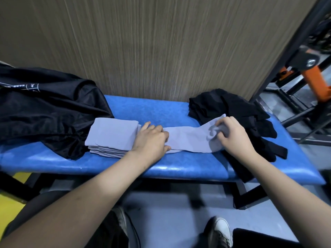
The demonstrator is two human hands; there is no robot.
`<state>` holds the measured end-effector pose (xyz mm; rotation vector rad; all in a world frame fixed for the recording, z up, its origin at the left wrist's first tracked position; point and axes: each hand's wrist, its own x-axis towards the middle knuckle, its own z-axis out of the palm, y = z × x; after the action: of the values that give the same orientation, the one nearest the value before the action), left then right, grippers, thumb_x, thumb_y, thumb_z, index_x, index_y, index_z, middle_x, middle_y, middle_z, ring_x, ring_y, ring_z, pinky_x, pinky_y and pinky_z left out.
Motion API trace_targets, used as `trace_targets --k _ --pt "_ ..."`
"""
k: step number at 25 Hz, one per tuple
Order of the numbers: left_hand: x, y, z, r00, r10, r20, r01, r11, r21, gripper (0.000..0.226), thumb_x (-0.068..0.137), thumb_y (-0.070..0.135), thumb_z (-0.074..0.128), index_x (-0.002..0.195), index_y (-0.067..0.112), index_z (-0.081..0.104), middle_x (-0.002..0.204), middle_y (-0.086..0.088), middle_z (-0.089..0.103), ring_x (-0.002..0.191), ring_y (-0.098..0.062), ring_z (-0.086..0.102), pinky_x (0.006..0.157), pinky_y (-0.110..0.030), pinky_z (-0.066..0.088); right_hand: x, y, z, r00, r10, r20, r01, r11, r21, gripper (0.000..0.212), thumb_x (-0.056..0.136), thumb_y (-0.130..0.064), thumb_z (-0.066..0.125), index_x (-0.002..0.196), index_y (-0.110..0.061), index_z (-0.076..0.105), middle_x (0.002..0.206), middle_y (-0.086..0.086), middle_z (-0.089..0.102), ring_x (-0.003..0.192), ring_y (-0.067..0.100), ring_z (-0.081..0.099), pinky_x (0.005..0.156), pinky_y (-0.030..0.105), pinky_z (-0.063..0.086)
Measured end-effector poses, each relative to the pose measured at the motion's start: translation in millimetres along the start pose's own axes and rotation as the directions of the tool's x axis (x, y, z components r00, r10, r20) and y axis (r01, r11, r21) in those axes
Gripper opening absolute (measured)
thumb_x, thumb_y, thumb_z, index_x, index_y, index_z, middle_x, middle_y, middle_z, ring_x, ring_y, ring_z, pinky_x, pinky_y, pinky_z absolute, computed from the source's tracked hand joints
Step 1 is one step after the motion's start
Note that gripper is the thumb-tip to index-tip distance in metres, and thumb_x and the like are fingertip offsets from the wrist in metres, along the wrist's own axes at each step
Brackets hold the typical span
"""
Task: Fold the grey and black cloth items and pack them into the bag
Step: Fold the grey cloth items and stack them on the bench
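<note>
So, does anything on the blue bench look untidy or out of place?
Yes: the black cloth pile at the right end lies unfolded, partly hanging over the blue bench front edge, unlike the neat grey stack.

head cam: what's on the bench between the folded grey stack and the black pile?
In the head view, the unfolded grey cloth spans the gap between the folded grey stack and the black pile; the left hand presses it and the right hand grips its end.

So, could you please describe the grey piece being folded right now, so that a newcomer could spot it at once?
On the blue padded bench, between the black bag at the left and the black cloth pile at the right, lies the grey cloth. Unlike the folded grey stack beside it, it is stretched out long, under both hands.
</note>
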<state>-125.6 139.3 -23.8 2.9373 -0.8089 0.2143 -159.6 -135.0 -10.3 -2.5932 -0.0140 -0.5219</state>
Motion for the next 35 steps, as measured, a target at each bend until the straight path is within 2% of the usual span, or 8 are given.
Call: trace_targets --k 3,10,14,17,20,25,32,35 --pt "-4.6 -1.2 -4.6 0.999 0.044 0.033 -0.044 0.999 -0.007 0.026 0.088 0.046 0.064 0.105 0.026 0.061 0.119 0.008 0.057 0.115 -0.017 0.05 0.115 -0.034 0.013 -16.0 -9.6 -12.5 0.99 0.123 0.073 -0.126 0.991 0.036 0.02 0.081 -0.007 0.061 0.096 -0.02 0.058 0.102 0.001 0.058 0.095 0.021 0.056 0.08 0.036 0.045" --pt "-22.7 -6.9 -8.2 0.995 0.076 0.062 -0.073 0.996 -0.056 0.024 0.091 0.043 0.059 0.11 0.027 0.058 0.118 0.01 0.056 0.116 -0.016 0.051 0.119 -0.038 0.006 -45.7 -9.0 -16.4 0.914 0.387 0.124 -0.397 0.915 0.069 0.009 0.084 -0.012 0.058 0.086 -0.02 0.063 0.093 -0.001 0.068 0.078 0.014 0.06 0.067 0.032 0.046" --pt "-26.6 -10.7 -6.3 0.998 0.058 0.023 -0.057 0.997 -0.054 0.028 0.09 0.049 0.058 0.113 0.033 0.059 0.113 0.006 0.049 0.113 -0.018 0.049 0.119 -0.038 0.006 -47.1 -8.4 -18.0 0.959 0.278 0.056 -0.281 0.959 0.037 0.017 0.085 -0.011 0.054 0.083 -0.026 0.063 0.089 -0.007 0.067 0.073 0.008 0.056 0.064 0.03 0.044" --pt "-24.8 -9.9 -6.4 0.998 0.038 0.041 -0.036 0.998 -0.06 0.029 0.09 0.051 0.058 0.114 0.035 0.058 0.107 0.005 0.046 0.111 -0.018 0.048 0.119 -0.038 0.007 -41.9 -22.8 -15.7 0.966 0.256 0.014 -0.255 0.951 0.173 0.018 0.082 -0.007 0.057 0.084 -0.024 0.063 0.073 -0.006 0.059 0.054 0.006 0.045 0.054 0.02 0.035" --pt "-24.2 -7.5 -5.1 0.998 0.047 0.043 -0.043 0.996 -0.079 0.029 0.09 0.051 0.057 0.114 0.034 0.058 0.101 0.007 0.043 0.108 -0.018 0.049 0.117 -0.036 0.009 -34.7 -45.0 -3.8 0.973 0.231 0.02 -0.227 0.93 0.289 0.022 0.081 -0.004 0.057 0.087 -0.024 0.064 0.075 0.0 0.059 0.05 0.006 0.04 0.049 0.016 0.033" --pt "-26.3 -10.0 -1.4 0.999 0.045 0.012 -0.043 0.991 -0.129 0.03 0.089 0.051 0.059 0.114 0.035 0.06 0.102 0.008 0.044 0.107 -0.017 0.05 0.115 -0.033 0.012 -23.8 -78.9 28.9 0.989 0.099 0.106 -0.123 0.961 0.249 0.021 0.081 -0.004 0.058 0.095 -0.02 0.063 0.074 0.002 0.056 0.06 0.006 0.047 0.056 0.016 0.035" --pt "-25.7 -13.4 0.5 0.998 0.065 0.006 -0.064 0.991 -0.115 0.029 0.092 0.046 0.056 0.118 0.037 0.063 0.106 0.006 0.052 0.107 -0.017 0.051 0.111 -0.033 0.017 -18.6 -107.2 76.8 0.969 -0.06 0.241 0.02 0.986 0.165 0.025 0.084 -0.012 0.059 0.106 -0.023 0.058 0.088 -0.004 0.055 0.075 0.012 0.05 0.068 0.03 0.042" --pt "-25.6 -15.5 0.1 0.999 0.053 -0.003 -0.053 0.992 -0.11 0.023 0.093 0.037 0.053 0.111 0.029 0.063 0.104 0.005 0.057 0.104 -0.02 0.056 0.105 -0.032 0.026 -18.6 -112.9 80.9 0.951 -0.06 0.303 0.01 0.986 0.165 0.026 0.086 -0.029 0.059 0.111 -0.026 0.053 0.088 -0.007 0.056 0.079 0.013 0.052 0.072 0.034 0.047"
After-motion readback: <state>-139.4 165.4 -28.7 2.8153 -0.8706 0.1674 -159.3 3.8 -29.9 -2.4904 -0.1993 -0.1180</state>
